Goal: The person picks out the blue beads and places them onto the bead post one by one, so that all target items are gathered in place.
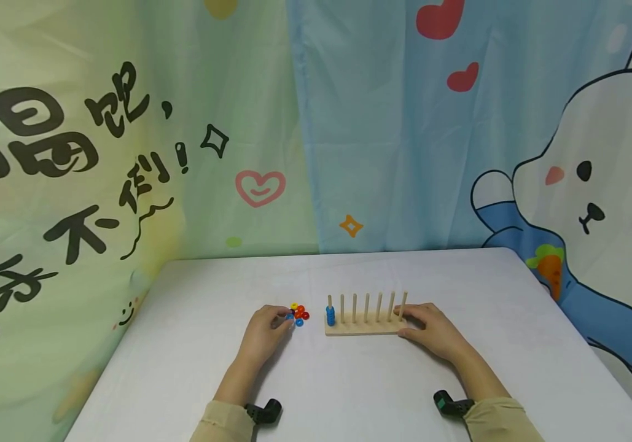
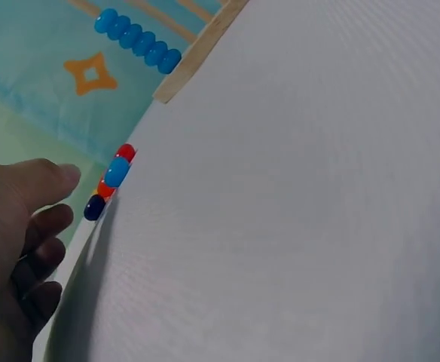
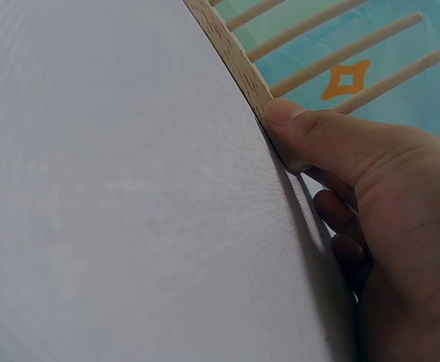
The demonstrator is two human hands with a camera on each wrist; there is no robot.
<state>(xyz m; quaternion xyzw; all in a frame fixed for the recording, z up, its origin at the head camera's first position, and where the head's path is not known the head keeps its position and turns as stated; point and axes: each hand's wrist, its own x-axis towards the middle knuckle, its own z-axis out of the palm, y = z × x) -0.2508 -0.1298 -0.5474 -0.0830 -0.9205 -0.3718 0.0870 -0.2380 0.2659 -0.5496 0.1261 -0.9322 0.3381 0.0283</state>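
A wooden peg rack [image 1: 362, 329] stands on the table with a row of upright pegs. Several blue beads [image 1: 330, 316] are stacked on its leftmost peg; the other pegs are bare. My right hand [image 1: 434, 328] grips the right end of the base, its thumb [image 3: 286, 113] on the front edge. Left of the rack lies a small cluster of loose beads in red, orange, blue, dark blue and yellow [image 1: 295, 306]. My left hand [image 1: 262, 334] is beside the cluster, fingers loosely bent. In the left wrist view a gap shows between thumb and fingers, with no bead between them.
A white cloth covers the table [image 1: 360, 387]. Behind it hangs a printed curtain [image 1: 382, 123] with hearts, lettering and a cartoon animal. Each wrist wears a small black camera, the left one [image 1: 266, 412] and the right one [image 1: 451, 404].
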